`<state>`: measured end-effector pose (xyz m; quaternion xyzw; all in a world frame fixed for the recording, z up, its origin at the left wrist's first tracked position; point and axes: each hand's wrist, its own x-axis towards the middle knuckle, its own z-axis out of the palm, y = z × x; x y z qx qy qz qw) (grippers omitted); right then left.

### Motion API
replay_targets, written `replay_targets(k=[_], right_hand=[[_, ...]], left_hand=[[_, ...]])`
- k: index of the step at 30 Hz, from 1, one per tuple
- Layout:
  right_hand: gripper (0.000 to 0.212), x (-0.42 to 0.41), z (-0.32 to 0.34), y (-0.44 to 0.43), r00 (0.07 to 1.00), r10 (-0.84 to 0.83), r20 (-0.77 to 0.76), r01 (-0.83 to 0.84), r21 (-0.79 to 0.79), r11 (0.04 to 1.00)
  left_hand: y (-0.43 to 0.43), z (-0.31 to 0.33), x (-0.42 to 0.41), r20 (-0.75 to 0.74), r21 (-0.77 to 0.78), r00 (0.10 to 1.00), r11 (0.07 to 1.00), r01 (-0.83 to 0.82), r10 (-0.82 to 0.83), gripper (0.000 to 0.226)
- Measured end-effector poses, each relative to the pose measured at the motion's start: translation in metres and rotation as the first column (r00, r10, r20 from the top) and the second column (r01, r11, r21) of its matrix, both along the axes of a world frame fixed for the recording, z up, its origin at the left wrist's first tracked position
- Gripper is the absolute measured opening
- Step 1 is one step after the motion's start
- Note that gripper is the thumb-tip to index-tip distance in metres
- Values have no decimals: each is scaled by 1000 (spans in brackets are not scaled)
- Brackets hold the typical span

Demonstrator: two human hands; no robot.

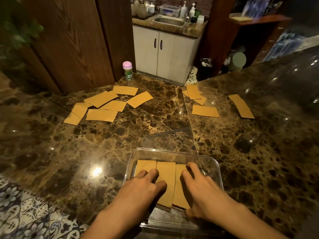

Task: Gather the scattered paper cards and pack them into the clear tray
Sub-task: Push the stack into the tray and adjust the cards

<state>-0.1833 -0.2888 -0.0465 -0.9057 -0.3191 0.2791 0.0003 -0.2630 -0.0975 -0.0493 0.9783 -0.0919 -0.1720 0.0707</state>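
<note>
Paper cards [101, 107] lie in a loose, overlapping heap on the far left of the desk [120, 144], with one more card [140, 99] lying apart just to the right of the heap. Behind them, a small can with a pink lid [127, 70] stands by the wooden wall.

In the middle, close to us, sits the clear tray [172, 152], and three stacks [165, 180] already lie side by side in it, filling most of its width. Our left hand [146, 182] rests on the left and middle stacks, with bent fingertips and thumb pressing down on them. We cannot tell whether it pinches anything. Our right hand [198, 184] holds the right stack, with the fingers curled over its far part and the thumb down at its near end. We judge that both hands are squaring the stacks.

Further right, a few cards [195, 94] overlap near the desk's far edge, one card [205, 111] lies flat just in front of them, and an overlapping pair [241, 106] lies furthest right.

The cards look thin, light and fairly stiff, like kraft paper, and they should slide easily on the polished stone. Flat ones will be hard to lift from above, so we would push them together, or drag them until an edge lifts, and then pinch them by a long edge. They crease easily, so the grip should be gentle. By our count, more than a dozen are still outside the tray.
</note>
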Motion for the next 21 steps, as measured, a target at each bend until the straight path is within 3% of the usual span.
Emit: replay_targets(k=[5, 13, 18, 21], right_hand=[[94, 0, 1, -5, 999, -24, -29, 24, 8, 1000], [94, -1, 8, -1, 1000, 9, -16, -10, -56, 998], [105, 3, 22, 2, 996, 66, -54, -72, -115, 991], [96, 9, 37, 6, 991, 99, -94, -110, -125, 986]], left_hand=[[0, -1, 0, -15, 12, 1000, 1000, -6, 6, 56], [-2, 1, 3, -46, 29, 999, 999, 18, -17, 48], [4, 4, 8, -143, -29, 988, 998, 53, -56, 60], [11, 14, 16, -186, -85, 982, 996, 29, -45, 57]])
